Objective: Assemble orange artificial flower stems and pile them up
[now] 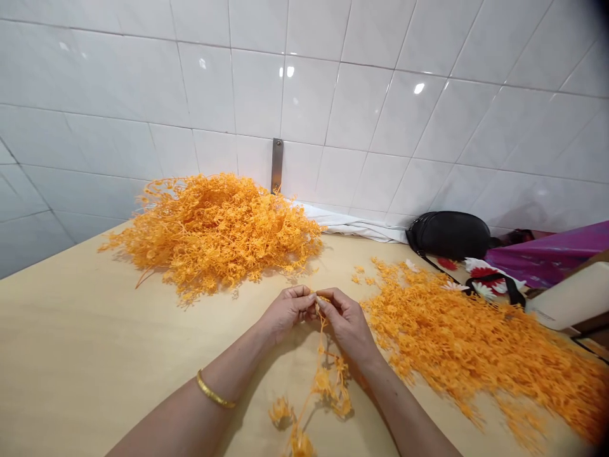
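My left hand (288, 311) and my right hand (347, 322) meet fingertip to fingertip over the pale wooden table (95, 343). Both pinch the top end of an orange plastic flower sprig (328, 381), which hangs down toward me between my forearms. A gold bangle (214, 395) circles my left wrist. A tangled pile of orange sprigs (214, 231) lies at the back left. A looser spread of orange sprigs (476, 343) covers the table to the right of my right hand.
A white tiled wall (304, 95) backs the table. A black bag (450, 235) with its strap sits at the back right, beside red-and-white artificial flowers (480, 274), purple sheeting (552, 254) and a white cloth (352, 223).
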Demonstrator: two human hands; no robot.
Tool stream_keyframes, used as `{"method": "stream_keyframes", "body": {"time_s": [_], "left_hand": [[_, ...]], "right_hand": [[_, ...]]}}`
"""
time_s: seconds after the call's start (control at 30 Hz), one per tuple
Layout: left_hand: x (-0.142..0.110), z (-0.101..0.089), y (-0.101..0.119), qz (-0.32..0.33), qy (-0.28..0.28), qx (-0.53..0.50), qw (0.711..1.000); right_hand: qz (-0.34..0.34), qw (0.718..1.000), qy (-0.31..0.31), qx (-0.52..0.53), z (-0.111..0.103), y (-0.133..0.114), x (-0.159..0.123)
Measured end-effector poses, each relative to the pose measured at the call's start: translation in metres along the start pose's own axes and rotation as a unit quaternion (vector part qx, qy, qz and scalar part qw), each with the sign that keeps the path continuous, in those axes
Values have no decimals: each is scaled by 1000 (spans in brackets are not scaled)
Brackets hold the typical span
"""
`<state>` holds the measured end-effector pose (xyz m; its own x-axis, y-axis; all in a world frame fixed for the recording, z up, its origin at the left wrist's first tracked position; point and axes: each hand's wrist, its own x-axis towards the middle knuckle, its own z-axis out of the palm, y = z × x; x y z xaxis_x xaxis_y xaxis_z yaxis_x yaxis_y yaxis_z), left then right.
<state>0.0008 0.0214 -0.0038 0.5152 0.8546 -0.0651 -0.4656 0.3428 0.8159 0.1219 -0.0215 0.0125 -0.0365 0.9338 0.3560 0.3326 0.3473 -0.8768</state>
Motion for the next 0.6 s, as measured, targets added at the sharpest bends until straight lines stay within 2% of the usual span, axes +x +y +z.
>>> {"method": "stream_keyframes", "body": {"time_s": [0.13, 0.3, 0.43, 0.53, 0.6], "left_hand": [[2, -1, 1, -2, -4, 20, 1000], [2, -2, 0, -6, -2, 15, 1000], [-2, -2, -3, 8, 17, 17, 1000], [1, -4, -5, 34, 20, 29, 999], [6, -5, -3, 46, 58, 18, 997]], "right_hand": [[-9, 994, 41, -105, 3, 3, 1], [-52, 967, 41, -246, 7, 8, -1], [-85, 940, 82, -319, 11, 11, -3], [-145, 917, 114, -354, 12, 3, -7], [-189, 903, 152, -354, 8, -12, -11]]}}
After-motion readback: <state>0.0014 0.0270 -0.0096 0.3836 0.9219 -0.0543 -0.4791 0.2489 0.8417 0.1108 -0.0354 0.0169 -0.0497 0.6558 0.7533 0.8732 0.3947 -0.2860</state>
